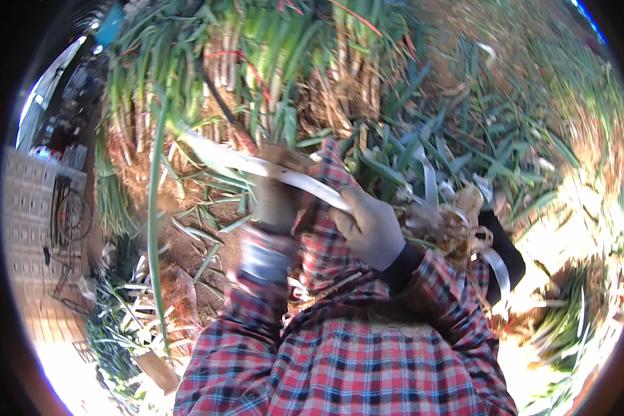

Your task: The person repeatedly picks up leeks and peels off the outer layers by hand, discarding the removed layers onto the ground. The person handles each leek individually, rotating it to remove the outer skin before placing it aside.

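Observation:
My right hand (372, 226), in a pale work glove, is shut on the white lower end of a long green onion (229, 158). The stalk runs up and left, and its green leaves hang down at the left. My left hand (278, 192), gloved and motion-blurred, is at the middle of the white shaft, which passes across it; its finger grip is not clear. A dark rod with a reddish-brown end (239, 132) reaches towards the left hand; whether the hand touches it cannot be told.
Upright bundles of green onions (270, 57), some with red ties, stand ahead. Loose green leaves (431, 140) cover the ground at right. Peeled husks and roots (457, 229) lie by my right sleeve. More white stalks (140, 307) lie at lower left, beyond them stacked crates (26, 197).

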